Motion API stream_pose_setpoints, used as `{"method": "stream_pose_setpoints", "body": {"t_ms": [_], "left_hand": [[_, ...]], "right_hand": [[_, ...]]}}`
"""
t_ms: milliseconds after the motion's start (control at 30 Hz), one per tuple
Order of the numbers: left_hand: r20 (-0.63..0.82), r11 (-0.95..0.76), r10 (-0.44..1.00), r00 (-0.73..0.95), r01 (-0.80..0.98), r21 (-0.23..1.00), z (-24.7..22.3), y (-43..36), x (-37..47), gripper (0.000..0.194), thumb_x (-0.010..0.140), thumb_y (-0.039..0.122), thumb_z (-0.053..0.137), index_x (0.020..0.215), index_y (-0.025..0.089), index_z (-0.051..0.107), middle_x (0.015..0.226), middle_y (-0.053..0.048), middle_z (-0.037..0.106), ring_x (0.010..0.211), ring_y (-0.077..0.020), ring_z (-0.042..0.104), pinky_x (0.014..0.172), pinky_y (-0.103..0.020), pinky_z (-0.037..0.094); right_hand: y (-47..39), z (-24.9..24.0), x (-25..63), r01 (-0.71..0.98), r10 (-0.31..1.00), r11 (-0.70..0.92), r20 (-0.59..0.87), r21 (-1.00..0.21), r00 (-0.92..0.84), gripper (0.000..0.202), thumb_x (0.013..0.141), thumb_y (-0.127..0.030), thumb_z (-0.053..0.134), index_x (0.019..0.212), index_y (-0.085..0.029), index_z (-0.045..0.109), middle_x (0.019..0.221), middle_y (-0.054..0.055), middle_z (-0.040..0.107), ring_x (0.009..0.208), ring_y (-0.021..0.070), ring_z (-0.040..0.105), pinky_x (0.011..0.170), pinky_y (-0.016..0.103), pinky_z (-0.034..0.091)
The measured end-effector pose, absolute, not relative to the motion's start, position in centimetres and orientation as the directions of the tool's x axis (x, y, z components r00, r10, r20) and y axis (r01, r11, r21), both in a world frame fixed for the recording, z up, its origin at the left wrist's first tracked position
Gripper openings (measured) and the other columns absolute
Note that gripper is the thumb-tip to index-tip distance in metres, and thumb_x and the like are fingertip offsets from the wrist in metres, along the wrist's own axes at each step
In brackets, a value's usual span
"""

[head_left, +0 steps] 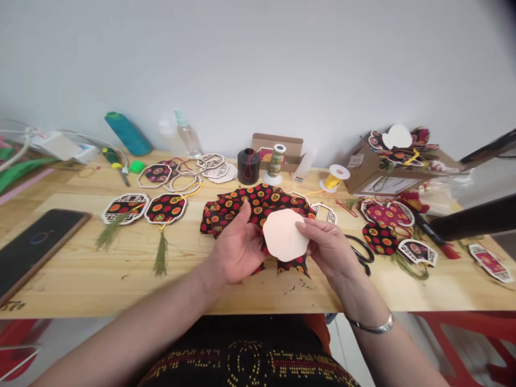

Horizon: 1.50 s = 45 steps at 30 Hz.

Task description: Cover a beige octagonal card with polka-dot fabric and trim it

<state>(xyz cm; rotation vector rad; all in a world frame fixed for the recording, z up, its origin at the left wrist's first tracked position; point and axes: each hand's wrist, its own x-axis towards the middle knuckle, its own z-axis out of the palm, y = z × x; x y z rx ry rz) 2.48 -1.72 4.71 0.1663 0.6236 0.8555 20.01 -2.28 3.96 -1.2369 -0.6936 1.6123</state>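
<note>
Between the thumb and fingers of my right hand [328, 244] is a pale, scalloped flat cutout [284, 236], its plain face turned up. My left hand [238, 247] is beside the cutout's left edge, palm turned inward, thumb raised and fingers apart; some of its fingertips are hidden. Under and behind both hands spreads a piece of black fabric [229, 207] with red and yellow round motifs. Black-handled scissors [365, 252] lie right of my right hand, their blades out of sight.
Finished tasselled ornaments [166, 208] lie at left, near a phone [40, 242]. Thread spools [276, 164], a yellow spool [335, 176] and a spray bottle [187, 134] stand along the wall. A cardboard box [374, 172] of ornaments and a black pole [471, 215] occupy the right.
</note>
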Motion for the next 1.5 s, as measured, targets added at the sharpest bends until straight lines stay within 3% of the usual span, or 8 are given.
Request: {"method": "stream_pose_setpoints", "body": {"t_ms": [167,367,667,1333,1433,1500], "left_hand": [[-0.524,0.687,0.711,0.470,-0.625,0.371,3.6,-2.7,2.4,0.039,0.074,0.044,0.076,0.093,0.011,0.070,0.084,-0.010,0.074,0.089,-0.0242,0.068,0.085,-0.035,0.053],[-0.488,0.653,0.757,0.434,-0.502,0.567,3.2,-3.7,2.7,0.031,0.056,0.019,0.088,0.080,0.006,0.074,0.079,-0.013,0.075,0.076,-0.0232,0.070,0.079,-0.035,0.055],[-0.490,0.626,0.778,0.393,-0.426,0.653,3.3,-4.2,3.0,0.033,0.052,0.021,0.090,0.080,0.009,0.077,0.076,-0.010,0.077,0.071,-0.0214,0.070,0.074,-0.032,0.055],[-0.542,0.663,0.748,0.384,-0.388,0.640,3.3,-4.3,2.5,0.026,0.057,0.011,0.084,0.082,0.009,0.078,0.083,-0.014,0.077,0.083,-0.0275,0.072,0.083,-0.039,0.054],[-0.546,0.665,0.746,0.382,-0.384,0.640,3.4,-4.3,2.5,0.026,0.056,0.012,0.085,0.080,0.009,0.078,0.081,-0.014,0.077,0.082,-0.0286,0.072,0.084,-0.041,0.054],[-0.554,0.666,0.746,0.370,-0.380,0.642,3.4,-4.2,2.3,0.027,0.055,0.013,0.086,0.080,0.008,0.078,0.080,-0.014,0.077,0.082,-0.0290,0.073,0.085,-0.042,0.055]], "right_hand": [[-3.8,2.0,19.8,-0.356,0.897,-0.422,-0.440,-0.834,-0.032,0.028,0.053,-0.033,0.087,0.075,-0.017,0.080,0.060,0.004,0.070,0.044,0.0082,0.053,0.037,0.019,0.039],[-4.5,1.5,19.6,-0.329,0.905,-0.416,-0.422,-0.848,-0.058,0.028,0.056,-0.037,0.087,0.076,-0.019,0.081,0.061,0.003,0.069,0.044,0.0067,0.051,0.036,0.017,0.036],[-4.8,1.2,19.3,-0.314,0.928,-0.368,-0.368,-0.875,-0.060,0.021,0.061,-0.035,0.084,0.078,-0.022,0.081,0.063,0.003,0.070,0.046,0.0058,0.050,0.037,0.016,0.036],[-5.2,1.4,19.0,-0.225,0.939,-0.342,-0.340,-0.912,-0.049,0.025,0.064,-0.040,0.081,0.079,-0.020,0.081,0.064,0.002,0.069,0.049,0.0085,0.053,0.041,0.019,0.041],[-5.0,1.7,19.5,-0.110,0.954,-0.298,-0.297,-0.948,-0.027,0.030,0.072,-0.047,0.073,0.073,-0.017,0.078,0.056,0.001,0.063,0.045,0.0104,0.052,0.040,0.022,0.042],[-4.8,1.8,20.1,0.073,0.983,-0.180,-0.177,-0.981,0.047,0.032,0.080,-0.047,0.065,0.083,-0.017,0.078,0.059,0.002,0.063,0.047,0.0120,0.054,0.043,0.025,0.045]]}}
